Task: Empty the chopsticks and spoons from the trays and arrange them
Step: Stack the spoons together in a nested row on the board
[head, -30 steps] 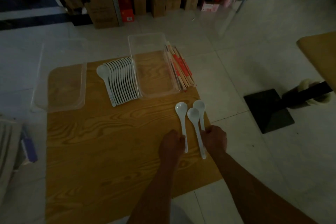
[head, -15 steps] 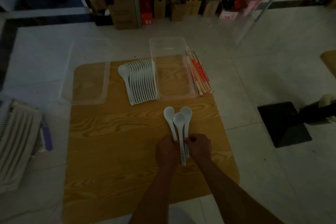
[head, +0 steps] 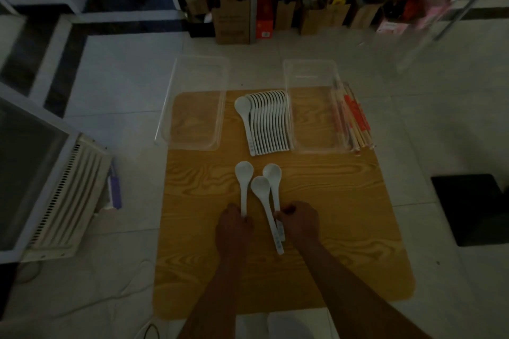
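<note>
Three white spoons lie on the wooden table (head: 344, 215) in front of me. My left hand (head: 234, 226) grips the handle of the left spoon (head: 244, 184). My right hand (head: 300, 223) pinches the handles of the middle spoon (head: 264, 201) and the right spoon (head: 273, 181), which cross near my fingers. Further back, a neat row of white spoons (head: 268, 122) lies between two clear plastic trays, the left tray (head: 192, 107) and the right tray (head: 314, 107). Wrapped chopsticks (head: 352, 121) lie stacked to the right of the right tray.
The table stands on a pale tiled floor. A white slatted appliance (head: 63, 201) sits at the left, with a cable on the floor. A black square base (head: 473, 209) is at the right. Shelves with boxes and bags (head: 316, 8) line the back.
The view has shifted, so the table sits more to the right in frame. The three spoons were bunched together half a second ago and now fan apart, the left one separate.
</note>
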A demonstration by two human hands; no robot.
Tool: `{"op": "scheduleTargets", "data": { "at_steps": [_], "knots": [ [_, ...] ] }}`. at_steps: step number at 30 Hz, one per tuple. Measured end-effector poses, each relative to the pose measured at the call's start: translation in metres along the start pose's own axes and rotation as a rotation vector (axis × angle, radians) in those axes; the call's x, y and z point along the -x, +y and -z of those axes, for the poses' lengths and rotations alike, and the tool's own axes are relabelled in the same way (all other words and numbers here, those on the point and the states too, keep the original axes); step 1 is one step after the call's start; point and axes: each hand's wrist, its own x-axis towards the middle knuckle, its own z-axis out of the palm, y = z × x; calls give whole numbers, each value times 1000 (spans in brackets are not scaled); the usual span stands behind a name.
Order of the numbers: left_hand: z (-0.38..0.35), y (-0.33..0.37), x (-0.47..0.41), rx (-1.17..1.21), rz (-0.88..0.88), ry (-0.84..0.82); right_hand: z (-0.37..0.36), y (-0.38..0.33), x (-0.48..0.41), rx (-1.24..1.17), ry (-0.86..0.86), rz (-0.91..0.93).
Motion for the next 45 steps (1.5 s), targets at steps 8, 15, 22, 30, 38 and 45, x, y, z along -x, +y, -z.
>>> {"op": "scheduleTargets", "data": {
  "at_steps": [8, 15, 22, 30, 38, 45],
  "knots": [
    [9, 3, -11, -73, -49, 63, 6, -2, -1, 43, 48, 4],
    [22, 38, -55, -38, -116, 108, 5, -5, -2, 57, 110, -6],
    [18, 92, -124, 46, -132, 180, 7, 2, -14, 92, 123, 46],
    [7, 107, -163, 6, -133, 202, 8, 10, -31, 88, 128, 159],
    [4, 108, -168, -125, -149, 226, 9, 11, -29, 60, 119, 182],
    [0, 112, -167, -153, -171, 191, 8, 14, -30, 85, 109, 190]
  ]
}}
